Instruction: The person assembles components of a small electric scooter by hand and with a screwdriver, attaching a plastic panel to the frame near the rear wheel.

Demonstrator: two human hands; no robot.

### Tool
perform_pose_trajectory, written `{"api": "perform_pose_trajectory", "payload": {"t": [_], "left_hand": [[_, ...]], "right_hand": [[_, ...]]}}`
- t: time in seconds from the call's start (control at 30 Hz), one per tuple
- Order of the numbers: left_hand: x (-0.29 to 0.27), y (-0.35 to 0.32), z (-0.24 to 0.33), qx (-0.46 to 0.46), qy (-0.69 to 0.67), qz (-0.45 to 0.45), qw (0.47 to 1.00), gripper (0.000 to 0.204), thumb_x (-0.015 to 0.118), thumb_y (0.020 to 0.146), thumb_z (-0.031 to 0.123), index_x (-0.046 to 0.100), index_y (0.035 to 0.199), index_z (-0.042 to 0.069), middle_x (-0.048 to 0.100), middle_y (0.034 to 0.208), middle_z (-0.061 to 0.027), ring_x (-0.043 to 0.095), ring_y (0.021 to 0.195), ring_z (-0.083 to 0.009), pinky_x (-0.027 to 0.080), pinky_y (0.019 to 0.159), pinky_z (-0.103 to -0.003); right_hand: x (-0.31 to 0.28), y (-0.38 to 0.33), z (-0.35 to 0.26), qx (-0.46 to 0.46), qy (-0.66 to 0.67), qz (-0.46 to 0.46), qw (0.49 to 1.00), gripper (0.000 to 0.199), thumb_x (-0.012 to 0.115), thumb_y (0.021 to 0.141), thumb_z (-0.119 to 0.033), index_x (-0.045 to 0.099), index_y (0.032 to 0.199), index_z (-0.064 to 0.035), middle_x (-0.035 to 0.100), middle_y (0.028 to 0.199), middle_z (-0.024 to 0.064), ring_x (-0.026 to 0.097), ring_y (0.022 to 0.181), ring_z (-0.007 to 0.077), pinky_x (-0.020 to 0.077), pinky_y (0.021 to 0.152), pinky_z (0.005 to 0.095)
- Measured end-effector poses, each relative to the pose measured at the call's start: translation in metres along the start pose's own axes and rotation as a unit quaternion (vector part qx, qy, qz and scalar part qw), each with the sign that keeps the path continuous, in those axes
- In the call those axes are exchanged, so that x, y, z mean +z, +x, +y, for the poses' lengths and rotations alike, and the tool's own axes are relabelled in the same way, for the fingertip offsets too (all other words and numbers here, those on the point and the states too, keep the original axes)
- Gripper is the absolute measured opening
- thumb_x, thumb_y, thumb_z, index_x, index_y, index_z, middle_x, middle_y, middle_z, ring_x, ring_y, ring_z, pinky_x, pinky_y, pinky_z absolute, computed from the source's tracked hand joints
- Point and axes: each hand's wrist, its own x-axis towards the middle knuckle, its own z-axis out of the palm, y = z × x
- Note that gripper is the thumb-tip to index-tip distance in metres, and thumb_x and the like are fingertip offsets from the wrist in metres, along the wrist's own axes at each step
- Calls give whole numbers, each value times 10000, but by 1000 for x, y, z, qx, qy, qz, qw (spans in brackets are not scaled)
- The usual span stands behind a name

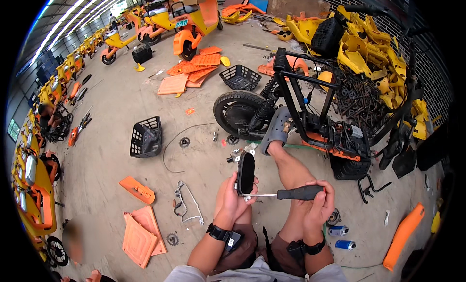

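My left hand (pixel 232 197) holds a small black oval part (pixel 246 173) upright above my knees. My right hand (pixel 318 204) grips the black handle of a screwdriver (pixel 291 193). Its metal shaft runs left, and the tip meets the lower end of the oval part. Both wrists wear black bands. My right leg stretches forward, and its foot in a grey slipper (pixel 275 130) rests against a stripped scooter frame (pixel 310 112) with a black rear wheel (pixel 238 112).
Black baskets (pixel 145 136) (pixel 240 77) sit on the concrete floor among orange panels (pixel 141 231), a chain (pixel 187 204), sprockets and loose small parts. Two spray cans (pixel 340 237) lie at my right. A pile of yellow body shells (pixel 369 44) and rows of yellow scooters (pixel 160 20) surround the area.
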Motion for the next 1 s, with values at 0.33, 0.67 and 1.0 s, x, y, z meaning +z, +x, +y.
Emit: {"api": "perform_pose_trajectory", "payload": {"t": [0.33,0.67,1.0], "left_hand": [[0,1,-1,-5,-14,6,1000,527,281,1017,445,484,1224,6,574,996,-174,507,664,-192,376,456,-264],[0,-2,0,-27,7,34,999,611,277,1001,491,522,1084,-62,577,812,-150,465,503,-208,406,474,-306],[-2,1,-3,-17,-29,13,999,561,285,1007,469,494,1148,-32,589,941,-164,486,548,-203,384,436,-293]], "right_hand": [[-1,0,6,5,-2,-16,1000,317,491,1012,-250,483,1179,20,627,991,161,578,626,142,476,556,255],[3,1,2,12,-1,-4,1000,332,485,1014,-266,480,1180,21,621,1001,158,578,649,147,484,569,264],[2,1,2,-13,-6,1,1000,351,489,1011,-275,479,1181,32,621,1012,169,592,646,158,494,573,267]]}}
